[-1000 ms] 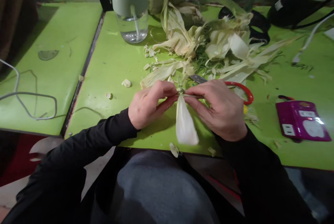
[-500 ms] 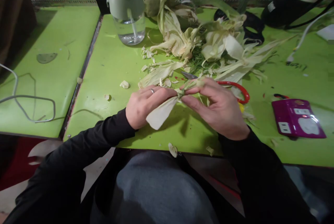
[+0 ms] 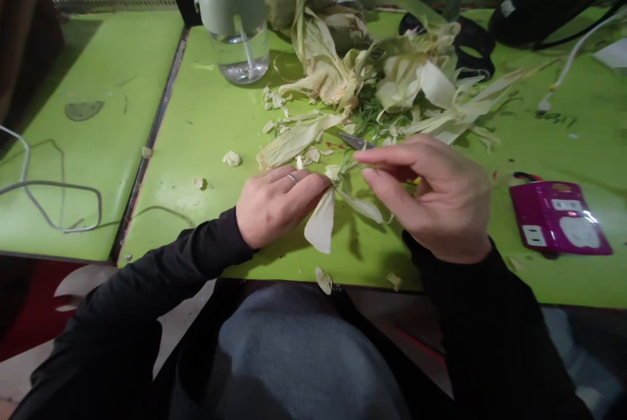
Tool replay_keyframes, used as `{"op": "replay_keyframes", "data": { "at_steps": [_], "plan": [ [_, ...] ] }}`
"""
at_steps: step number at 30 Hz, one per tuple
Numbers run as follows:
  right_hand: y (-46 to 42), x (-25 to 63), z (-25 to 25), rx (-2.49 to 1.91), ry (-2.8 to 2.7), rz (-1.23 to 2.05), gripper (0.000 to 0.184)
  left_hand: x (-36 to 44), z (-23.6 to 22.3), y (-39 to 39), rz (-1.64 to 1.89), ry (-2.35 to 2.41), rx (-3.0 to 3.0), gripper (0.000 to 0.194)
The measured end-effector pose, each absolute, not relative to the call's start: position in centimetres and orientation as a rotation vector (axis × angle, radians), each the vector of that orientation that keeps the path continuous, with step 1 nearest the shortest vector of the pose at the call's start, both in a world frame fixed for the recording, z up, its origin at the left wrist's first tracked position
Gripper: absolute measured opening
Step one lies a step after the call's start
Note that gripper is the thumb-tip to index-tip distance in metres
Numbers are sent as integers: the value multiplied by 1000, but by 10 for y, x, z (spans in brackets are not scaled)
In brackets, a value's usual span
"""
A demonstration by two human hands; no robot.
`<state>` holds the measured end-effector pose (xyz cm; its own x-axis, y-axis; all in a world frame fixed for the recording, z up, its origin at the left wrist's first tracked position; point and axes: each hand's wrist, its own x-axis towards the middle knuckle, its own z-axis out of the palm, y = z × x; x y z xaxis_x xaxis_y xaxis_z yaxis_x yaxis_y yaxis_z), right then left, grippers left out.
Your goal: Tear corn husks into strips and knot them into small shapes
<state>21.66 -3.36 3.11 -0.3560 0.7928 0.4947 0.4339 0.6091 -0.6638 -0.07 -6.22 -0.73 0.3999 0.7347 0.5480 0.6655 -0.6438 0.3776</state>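
Observation:
Both hands work a small bundle of pale corn husk (image 3: 322,221) just above the green table (image 3: 206,126). My left hand (image 3: 274,203), a ring on one finger, is closed and pinches the husk at its tied top. My right hand (image 3: 434,194) pinches a thin strand at the same knot, its fingers pressed together. Two husk leaves hang down from the knot between the hands.
A heap of loose corn husks (image 3: 382,80) lies behind the hands. Scissors (image 3: 356,142) with red handles lie partly under my right hand. A clear bottle (image 3: 235,21) stands at the back, a purple box (image 3: 558,217) at right, a grey cable (image 3: 49,185) at left.
The husk bundle swung from pointing down to the left and back down, and a second leaf now spreads to the right. My right hand moved right and up, covering the scissors' handles.

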Motion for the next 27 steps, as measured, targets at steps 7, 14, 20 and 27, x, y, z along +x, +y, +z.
{"op": "replay_keyframes", "data": {
  "at_steps": [7,14,20,27],
  "plan": [
    [-28,214,23,-750,-2322,50,20,3,0,-60,1063,1276,1976,20],
    [-23,220,25,-865,-2256,718,23,6,9,-54,951,926,1107,30],
    [-25,218,19,-977,-1934,1164,21,10,5,-55,905,798,791,30],
    [-30,197,1,-1027,-1862,1046,15,12,1,-54,989,848,777,33]
  ]
}}
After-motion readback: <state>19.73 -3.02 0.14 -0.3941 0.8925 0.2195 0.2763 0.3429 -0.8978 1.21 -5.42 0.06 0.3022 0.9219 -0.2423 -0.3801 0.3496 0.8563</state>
